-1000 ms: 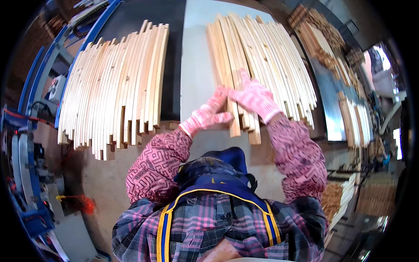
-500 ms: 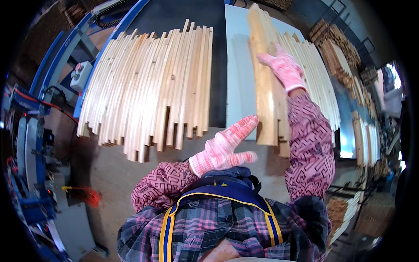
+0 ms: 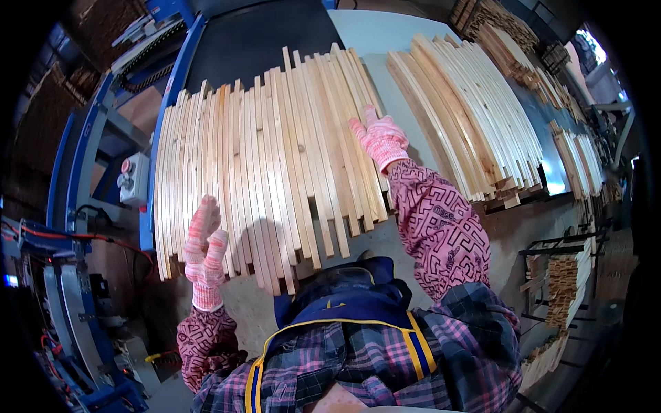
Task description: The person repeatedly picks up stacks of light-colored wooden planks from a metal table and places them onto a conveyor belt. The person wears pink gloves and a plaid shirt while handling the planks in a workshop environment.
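A broad row of pale wooden strips [image 3: 258, 162] lies side by side, with uneven ends facing me. My right hand [image 3: 383, 141], in a pink and white knit glove, rests against the row's right edge, thumb and fingers apart. At the near left end, my left hand [image 3: 206, 255] in a matching glove is over the strip ends. Its fingers stretch forward, and nothing is gripped in them. Whether that palm presses on the wood I cannot tell. A second group of wooden strips [image 3: 475, 113] lies to the right, its left part browner.
Beneath the strips are a black surface [image 3: 265, 31] and a pale panel [image 3: 392, 27]. A blue machine frame [image 3: 157, 151] borders the left side, with a grey control box [image 3: 133, 179] and its red button. More wood stacks [image 3: 564, 289] stand at the right.
My right hand has left the wide board on the right group and is now at the left row's right edge. My left hand has moved leftward to the strip ends. The view has shifted.
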Motion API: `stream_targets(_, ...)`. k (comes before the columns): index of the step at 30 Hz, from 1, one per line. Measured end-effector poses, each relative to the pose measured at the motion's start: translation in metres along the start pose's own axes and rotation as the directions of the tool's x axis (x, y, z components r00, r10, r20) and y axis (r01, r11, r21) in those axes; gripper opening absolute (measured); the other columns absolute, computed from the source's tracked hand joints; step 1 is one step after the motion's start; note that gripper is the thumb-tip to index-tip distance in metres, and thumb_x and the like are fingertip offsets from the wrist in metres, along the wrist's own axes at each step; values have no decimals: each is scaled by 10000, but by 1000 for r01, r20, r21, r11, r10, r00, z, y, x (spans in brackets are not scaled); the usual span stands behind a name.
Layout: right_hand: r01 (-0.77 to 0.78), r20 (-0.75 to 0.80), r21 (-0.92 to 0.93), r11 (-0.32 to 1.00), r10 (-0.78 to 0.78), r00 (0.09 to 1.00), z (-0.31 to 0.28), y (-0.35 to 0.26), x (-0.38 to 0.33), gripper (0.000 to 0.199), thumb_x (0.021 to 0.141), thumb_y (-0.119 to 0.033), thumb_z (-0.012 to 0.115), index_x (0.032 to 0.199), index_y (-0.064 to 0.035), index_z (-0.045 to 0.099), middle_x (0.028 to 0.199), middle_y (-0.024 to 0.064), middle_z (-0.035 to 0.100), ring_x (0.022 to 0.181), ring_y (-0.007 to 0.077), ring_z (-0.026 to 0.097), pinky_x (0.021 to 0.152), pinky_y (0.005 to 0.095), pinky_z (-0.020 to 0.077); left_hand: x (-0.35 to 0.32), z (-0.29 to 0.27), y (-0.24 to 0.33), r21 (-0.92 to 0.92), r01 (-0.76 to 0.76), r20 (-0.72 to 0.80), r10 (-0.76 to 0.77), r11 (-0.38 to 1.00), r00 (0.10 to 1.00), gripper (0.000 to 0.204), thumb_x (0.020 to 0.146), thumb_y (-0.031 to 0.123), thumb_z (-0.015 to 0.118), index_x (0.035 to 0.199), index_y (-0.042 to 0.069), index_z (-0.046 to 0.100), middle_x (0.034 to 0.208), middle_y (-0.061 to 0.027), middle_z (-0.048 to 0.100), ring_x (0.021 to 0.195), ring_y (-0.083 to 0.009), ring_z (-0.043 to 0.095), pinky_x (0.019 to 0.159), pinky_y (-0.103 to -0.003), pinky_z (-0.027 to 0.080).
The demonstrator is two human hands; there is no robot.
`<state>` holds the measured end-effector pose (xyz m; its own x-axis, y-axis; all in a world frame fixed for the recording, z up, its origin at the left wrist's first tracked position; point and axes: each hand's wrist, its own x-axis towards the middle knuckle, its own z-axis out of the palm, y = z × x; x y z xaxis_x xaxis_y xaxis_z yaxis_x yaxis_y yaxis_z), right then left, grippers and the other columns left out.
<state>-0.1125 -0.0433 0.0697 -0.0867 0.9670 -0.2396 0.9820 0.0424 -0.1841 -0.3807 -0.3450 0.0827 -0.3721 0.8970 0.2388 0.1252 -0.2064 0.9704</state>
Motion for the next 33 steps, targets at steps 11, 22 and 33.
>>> stream_targets(11, 216, 77, 559, 801, -309, 948, 27, 102, -41, 898, 776, -655, 602, 1462, -127, 364, 1177, 273, 603, 1145, 385, 563, 973, 417, 440, 122, 185, -16, 433, -525, 679, 118, 732, 724, 622, 870, 318, 638, 1419, 97, 444, 1429, -200, 454, 1332, -395, 414, 1105, -460, 332)
stream_targets(22, 128, 456, 127, 984, -173, 873, 13, 115, -118, 597, 813, -392, 615, 1278, -36, 498, 1150, 205, 594, 1077, 380, 582, 897, 489, 480, 157, 264, -79, 604, -732, 775, -20, 314, 631, 740, 901, 542, 511, 1492, 140, 318, 1542, -155, 284, 1446, -346, 204, 1193, -478, 111)
stream_targets(33, 195, 134, -60, 979, -186, 973, -92, 126, -127, 411, 745, -335, 703, 1043, -58, 638, 1024, 200, 661, 972, 374, 642, 810, 451, 530, 150, 251, -80, 603, -684, 728, 68, 411, 683, 759, 894, 556, 498, 1476, 100, 326, 1510, -181, 318, 1424, -359, 248, 1185, -469, 155)
